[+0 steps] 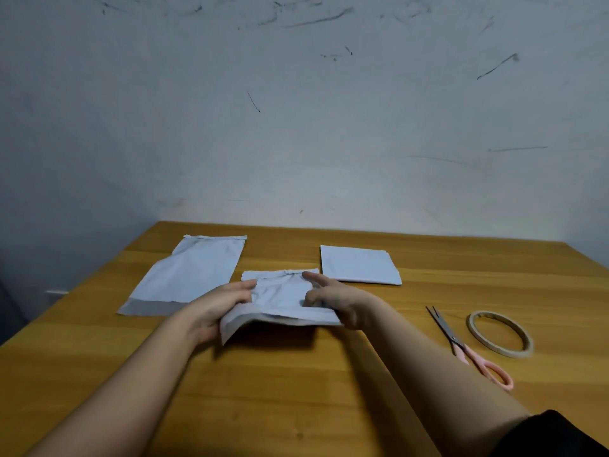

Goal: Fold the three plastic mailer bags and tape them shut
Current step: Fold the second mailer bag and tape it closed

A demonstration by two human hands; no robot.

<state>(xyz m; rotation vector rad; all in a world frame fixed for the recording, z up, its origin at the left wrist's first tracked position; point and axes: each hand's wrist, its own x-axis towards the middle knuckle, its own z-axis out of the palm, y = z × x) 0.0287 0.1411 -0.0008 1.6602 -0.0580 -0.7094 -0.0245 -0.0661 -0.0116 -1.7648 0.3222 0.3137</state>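
Head view shows the left hand (219, 306) and the right hand (333, 300) each grasping a side of the middle mailer bag (281, 300), a crumpled pale blue-white sheet doubled over, its near edge lifted off the wooden table (296, 390), the right forefinger stretched out along its top. From there, a flat unfolded mailer bag (189, 275) with a grey flap lies at ten o'clock and a folded mailer bag (359, 263) at one o'clock, with pink-handled scissors (468, 347) and a tape roll (499, 334) at four o'clock. Most fingers are hidden beneath the sheet, and a dark sleeve (553, 437) is cut off at the corner.
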